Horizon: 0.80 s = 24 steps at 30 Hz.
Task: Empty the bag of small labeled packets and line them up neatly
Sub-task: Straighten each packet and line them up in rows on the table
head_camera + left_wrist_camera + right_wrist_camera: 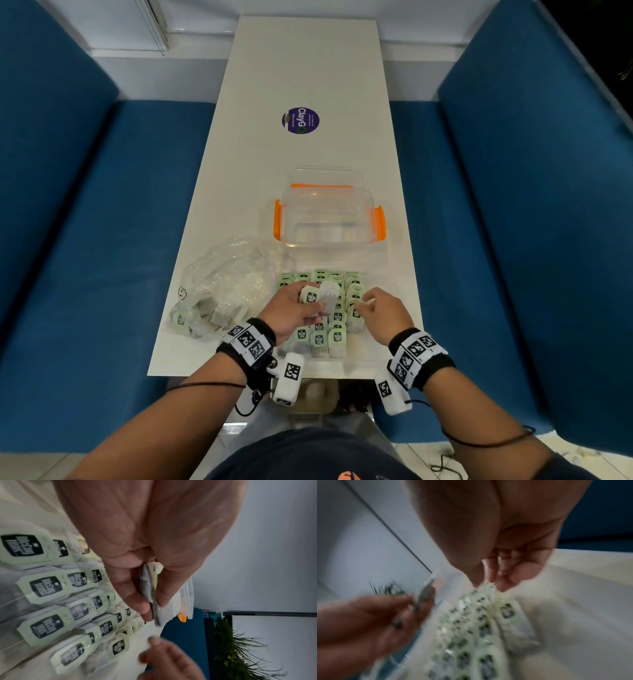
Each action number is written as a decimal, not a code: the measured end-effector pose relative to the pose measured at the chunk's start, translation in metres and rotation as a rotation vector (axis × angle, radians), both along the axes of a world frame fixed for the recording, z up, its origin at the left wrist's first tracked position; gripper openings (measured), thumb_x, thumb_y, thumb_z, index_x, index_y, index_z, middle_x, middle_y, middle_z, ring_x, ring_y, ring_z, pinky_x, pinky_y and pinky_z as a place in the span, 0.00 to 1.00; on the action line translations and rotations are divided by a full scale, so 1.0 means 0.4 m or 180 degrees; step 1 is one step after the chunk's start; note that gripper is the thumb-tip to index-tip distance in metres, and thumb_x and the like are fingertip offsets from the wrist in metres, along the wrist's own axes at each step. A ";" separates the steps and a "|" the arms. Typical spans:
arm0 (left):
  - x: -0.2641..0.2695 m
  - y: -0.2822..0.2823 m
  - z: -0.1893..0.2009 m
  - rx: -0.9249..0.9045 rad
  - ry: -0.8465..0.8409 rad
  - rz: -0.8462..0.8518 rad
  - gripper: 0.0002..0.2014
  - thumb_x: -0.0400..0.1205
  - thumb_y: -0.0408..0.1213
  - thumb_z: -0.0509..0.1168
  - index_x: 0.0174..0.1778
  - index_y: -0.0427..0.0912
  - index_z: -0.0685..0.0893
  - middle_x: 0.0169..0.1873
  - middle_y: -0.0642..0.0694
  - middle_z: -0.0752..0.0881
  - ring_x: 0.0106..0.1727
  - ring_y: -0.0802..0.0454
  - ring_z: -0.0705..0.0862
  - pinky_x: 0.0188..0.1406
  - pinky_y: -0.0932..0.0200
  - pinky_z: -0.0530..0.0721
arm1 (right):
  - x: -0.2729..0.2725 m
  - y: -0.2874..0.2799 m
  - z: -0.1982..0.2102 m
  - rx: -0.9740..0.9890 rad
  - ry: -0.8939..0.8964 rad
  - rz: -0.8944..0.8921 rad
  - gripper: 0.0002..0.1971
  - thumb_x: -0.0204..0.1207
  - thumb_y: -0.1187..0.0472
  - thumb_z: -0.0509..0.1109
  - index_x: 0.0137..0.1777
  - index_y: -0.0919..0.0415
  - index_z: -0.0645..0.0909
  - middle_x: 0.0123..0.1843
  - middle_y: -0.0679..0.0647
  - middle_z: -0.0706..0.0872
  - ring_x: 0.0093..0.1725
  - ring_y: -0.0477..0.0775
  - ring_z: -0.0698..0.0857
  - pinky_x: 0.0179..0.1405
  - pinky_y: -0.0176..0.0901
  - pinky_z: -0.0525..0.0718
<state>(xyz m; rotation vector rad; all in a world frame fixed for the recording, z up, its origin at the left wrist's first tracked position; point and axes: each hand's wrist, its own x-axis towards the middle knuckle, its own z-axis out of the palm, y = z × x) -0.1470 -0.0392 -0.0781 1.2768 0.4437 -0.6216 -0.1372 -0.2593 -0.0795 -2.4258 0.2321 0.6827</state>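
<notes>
Rows of packets [325, 318] lie under both hands. The left hand [291, 313] grips a small stack of packets [320, 299]; the right hand [385, 313] pinches one packet's tag [488, 586]. Left of them slumps the bag [219, 291]; beyond sits a clear container [329, 214].

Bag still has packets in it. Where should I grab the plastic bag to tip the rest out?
Grip the plastic bag at its far, crumpled end, coming from above on the left. The remaining packets lie bunched at the near end, so lifting the far end probably just hangs them; where the bag's mouth is I cannot tell. The left hand holds packets, so free it first.
</notes>
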 end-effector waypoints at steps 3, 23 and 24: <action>0.002 -0.009 0.005 0.0046 -0.0107 -0.0035 0.17 0.81 0.21 0.72 0.63 0.41 0.82 0.46 0.38 0.92 0.45 0.45 0.92 0.49 0.52 0.91 | 0.003 0.034 0.043 0.1059 -0.0249 -0.0177 0.10 0.84 0.46 0.71 0.55 0.51 0.86 0.49 0.46 0.89 0.46 0.48 0.87 0.54 0.52 0.88; 0.021 -0.011 0.086 0.0940 -0.1017 -0.0188 0.04 0.86 0.38 0.70 0.51 0.43 0.90 0.41 0.38 0.92 0.42 0.44 0.89 0.45 0.48 0.88 | -0.018 0.072 0.127 0.1567 -0.0918 -0.0123 0.07 0.82 0.62 0.71 0.51 0.49 0.88 0.46 0.44 0.91 0.37 0.40 0.84 0.42 0.32 0.84; 0.023 -0.006 0.093 0.0940 -0.1039 -0.0192 0.05 0.86 0.38 0.70 0.50 0.42 0.90 0.41 0.36 0.92 0.42 0.43 0.88 0.44 0.47 0.87 | -0.014 0.062 0.126 0.1578 -0.0954 -0.0244 0.07 0.82 0.62 0.72 0.50 0.48 0.88 0.45 0.45 0.91 0.37 0.42 0.84 0.42 0.33 0.84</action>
